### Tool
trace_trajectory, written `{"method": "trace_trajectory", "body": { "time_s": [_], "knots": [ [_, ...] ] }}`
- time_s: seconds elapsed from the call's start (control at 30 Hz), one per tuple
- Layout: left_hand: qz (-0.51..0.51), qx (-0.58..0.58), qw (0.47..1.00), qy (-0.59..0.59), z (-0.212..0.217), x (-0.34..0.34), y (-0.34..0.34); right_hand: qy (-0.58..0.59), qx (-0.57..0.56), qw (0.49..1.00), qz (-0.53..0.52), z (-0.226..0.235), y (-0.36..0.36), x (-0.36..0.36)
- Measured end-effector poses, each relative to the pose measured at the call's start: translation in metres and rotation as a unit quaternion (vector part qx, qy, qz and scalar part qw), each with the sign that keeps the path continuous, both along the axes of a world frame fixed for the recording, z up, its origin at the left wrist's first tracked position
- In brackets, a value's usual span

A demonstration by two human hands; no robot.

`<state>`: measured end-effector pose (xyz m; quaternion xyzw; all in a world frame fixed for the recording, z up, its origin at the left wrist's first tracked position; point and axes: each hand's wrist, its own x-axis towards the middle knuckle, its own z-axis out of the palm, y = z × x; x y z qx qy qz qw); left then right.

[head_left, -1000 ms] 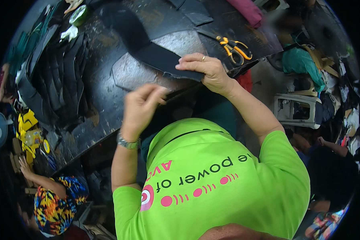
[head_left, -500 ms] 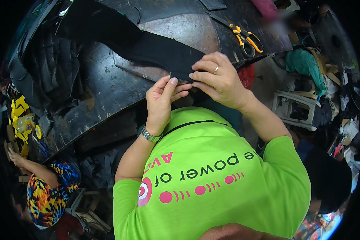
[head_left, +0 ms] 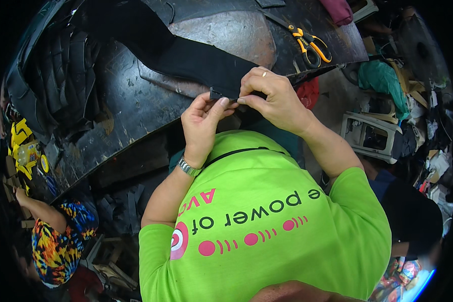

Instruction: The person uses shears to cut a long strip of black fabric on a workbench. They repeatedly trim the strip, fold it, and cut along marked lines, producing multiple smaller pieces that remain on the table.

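A long strip of black fabric (head_left: pixel 201 61) runs from the far left of the dark table to its near edge, where both hands hold its end. My left hand (head_left: pixel 206 117) pinches the left corner of that end between thumb and fingers, with a small folded edge showing above the thumb. Close beside it, my right hand (head_left: pixel 268 95) grips the right part of the same end, thumb and forefinger pressed together on the edge. Under the middle of the strip lies a worn, shiny brownish sheet (head_left: pixel 231 32) on the tabletop.
Orange-and-black-handled scissors (head_left: pixel 309 45) lie at the table's far right. Black cut pieces (head_left: pixel 60 85) are heaped at the left. A person in a multicoloured shirt (head_left: pixel 60 241) is at the lower left. A grey plastic stool (head_left: pixel 370 136) and a green bag (head_left: pixel 385 85) stand right.
The right fingers have closed down onto the fabric's end, the thumb moving toward the left hand. More of the folded edge shows at the left corner. The other person's hand has shifted slightly.
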<state>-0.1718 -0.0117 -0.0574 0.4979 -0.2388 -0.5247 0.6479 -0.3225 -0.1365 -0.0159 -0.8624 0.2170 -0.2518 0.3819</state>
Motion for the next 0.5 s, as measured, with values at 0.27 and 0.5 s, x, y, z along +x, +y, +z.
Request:
{"method": "trace_trajectory", "body": {
  "time_s": [0.27,0.5],
  "knots": [
    [0.004,-0.021,1.000,0.023,-0.003,0.001,-0.002,0.028,0.078,0.996,-0.021,0.009,-0.003,0.000],
    [-0.006,-0.022,1.000,0.019,-0.001,0.003,-0.005,0.031,0.160,0.983,-0.082,0.011,-0.006,0.006]
  ]
}}
